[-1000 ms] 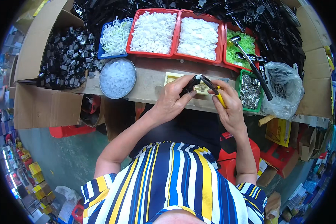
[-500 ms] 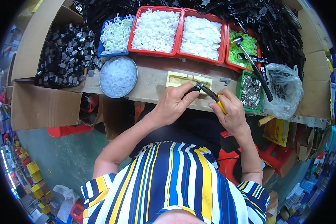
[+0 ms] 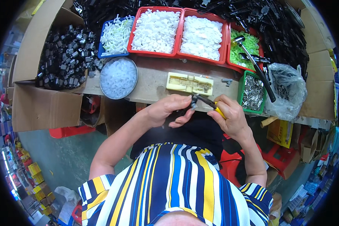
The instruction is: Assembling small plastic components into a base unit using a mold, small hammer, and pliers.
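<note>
My right hand (image 3: 232, 117) grips pliers with yellow handles (image 3: 219, 110). Their dark jaws point left and reach a small dark part (image 3: 193, 102) at my left fingertips. My left hand (image 3: 165, 110) is curled, thumb above and fingers below, around that part; most of the part is hidden by the fingers. Just beyond both hands, a cream-coloured block with cut-out slots (image 3: 190, 83) rests on the bench. To its right lie a few small grey pins (image 3: 226, 80).
Along the back stand a blue tray (image 3: 99, 49), joined red trays (image 3: 177, 54) of white parts and a red tray of green parts. A round dish (image 3: 118, 77) is left. A green box (image 3: 240, 90) of metal pieces, a hammer (image 3: 265, 80) and a plastic bag (image 3: 290, 86) are right.
Both hands have come slightly nearer to me, off the block's front edge. My left hand has turned and its lower fingers have spread a little. The pliers still meet the part.
</note>
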`<move>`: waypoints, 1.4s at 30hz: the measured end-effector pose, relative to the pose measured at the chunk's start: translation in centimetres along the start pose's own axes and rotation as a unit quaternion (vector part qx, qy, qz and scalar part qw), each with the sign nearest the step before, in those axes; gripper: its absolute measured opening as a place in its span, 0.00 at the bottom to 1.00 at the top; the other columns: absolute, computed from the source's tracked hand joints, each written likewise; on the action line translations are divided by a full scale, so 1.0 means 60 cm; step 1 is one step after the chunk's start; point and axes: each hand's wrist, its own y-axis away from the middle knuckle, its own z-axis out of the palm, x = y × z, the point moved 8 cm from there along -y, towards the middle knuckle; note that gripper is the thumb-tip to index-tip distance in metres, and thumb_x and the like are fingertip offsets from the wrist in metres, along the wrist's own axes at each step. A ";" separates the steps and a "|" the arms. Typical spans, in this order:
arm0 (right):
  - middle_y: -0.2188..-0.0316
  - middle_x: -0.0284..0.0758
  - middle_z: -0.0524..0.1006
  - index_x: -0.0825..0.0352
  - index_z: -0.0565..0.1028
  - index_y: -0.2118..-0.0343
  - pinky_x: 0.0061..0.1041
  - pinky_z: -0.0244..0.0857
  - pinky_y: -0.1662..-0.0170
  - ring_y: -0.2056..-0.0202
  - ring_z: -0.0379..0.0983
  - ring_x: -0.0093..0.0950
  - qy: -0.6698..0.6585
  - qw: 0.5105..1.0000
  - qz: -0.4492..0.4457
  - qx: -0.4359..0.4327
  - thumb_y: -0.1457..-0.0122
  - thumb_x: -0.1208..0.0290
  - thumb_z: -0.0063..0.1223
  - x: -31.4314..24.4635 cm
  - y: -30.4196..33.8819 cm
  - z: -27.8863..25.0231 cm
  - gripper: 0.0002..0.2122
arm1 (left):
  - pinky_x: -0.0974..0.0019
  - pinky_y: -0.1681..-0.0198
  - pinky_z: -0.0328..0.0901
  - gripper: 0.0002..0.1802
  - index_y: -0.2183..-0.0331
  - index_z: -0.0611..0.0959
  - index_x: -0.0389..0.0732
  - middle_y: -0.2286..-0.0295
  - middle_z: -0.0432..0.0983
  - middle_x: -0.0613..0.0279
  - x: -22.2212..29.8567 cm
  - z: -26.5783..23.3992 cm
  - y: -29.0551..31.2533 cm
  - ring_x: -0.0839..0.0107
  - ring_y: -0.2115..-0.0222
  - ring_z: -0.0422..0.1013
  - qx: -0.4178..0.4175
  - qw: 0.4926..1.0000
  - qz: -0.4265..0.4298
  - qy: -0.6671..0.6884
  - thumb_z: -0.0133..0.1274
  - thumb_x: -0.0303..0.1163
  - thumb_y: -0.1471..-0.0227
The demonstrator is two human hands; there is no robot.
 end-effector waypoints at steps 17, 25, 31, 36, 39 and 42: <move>0.63 0.44 0.70 0.73 0.72 0.68 0.39 0.65 0.55 0.56 0.68 0.42 0.172 0.980 0.098 0.017 0.45 0.74 0.55 0.100 -0.032 0.029 0.08 | 0.56 0.55 0.68 0.20 0.59 0.81 0.30 0.60 0.78 0.44 0.016 -0.137 0.230 0.48 0.58 0.74 0.335 0.620 -0.105 -0.701 0.56 0.39 0.46; 0.57 0.46 0.73 0.74 0.74 0.61 0.37 0.66 0.51 0.54 0.71 0.44 0.094 0.992 0.069 0.053 0.45 0.75 0.57 0.098 -0.030 -0.027 0.10 | 0.55 0.59 0.69 0.17 0.60 0.81 0.32 0.65 0.79 0.46 0.049 -0.060 0.155 0.50 0.62 0.75 0.242 0.680 -0.007 -0.692 0.58 0.35 0.48; 0.66 0.42 0.76 0.72 0.76 0.67 0.35 0.68 0.61 0.64 0.75 0.41 0.137 0.967 0.103 0.191 0.45 0.78 0.57 0.104 -0.014 -0.135 0.05 | 0.60 0.66 0.70 0.12 0.62 0.81 0.32 0.70 0.77 0.51 0.099 0.024 0.030 0.57 0.70 0.76 0.191 0.657 0.136 -0.717 0.59 0.29 0.49; 0.66 0.44 0.75 0.72 0.76 0.65 0.36 0.68 0.61 0.64 0.75 0.42 0.142 0.973 0.086 0.159 0.45 0.78 0.56 0.101 -0.019 -0.147 0.05 | 0.55 0.66 0.68 0.10 0.65 0.80 0.34 0.72 0.73 0.52 0.090 0.070 -0.040 0.53 0.68 0.73 0.138 0.616 0.239 -0.738 0.58 0.27 0.51; 0.66 0.44 0.75 0.71 0.76 0.65 0.37 0.68 0.60 0.63 0.74 0.43 0.138 0.980 0.049 0.134 0.44 0.78 0.55 0.088 -0.063 -0.146 0.05 | 0.55 0.66 0.68 0.10 0.65 0.80 0.34 0.72 0.73 0.52 0.080 0.071 -0.049 0.52 0.69 0.73 0.134 0.623 0.228 -0.736 0.59 0.28 0.51; 0.67 0.44 0.75 0.71 0.76 0.66 0.37 0.68 0.60 0.63 0.74 0.42 0.135 0.984 -0.007 0.116 0.45 0.78 0.55 0.083 -0.148 -0.127 0.05 | 0.55 0.65 0.68 0.10 0.65 0.81 0.33 0.72 0.73 0.52 0.076 0.061 -0.041 0.53 0.68 0.73 0.150 0.630 0.216 -0.731 0.59 0.27 0.51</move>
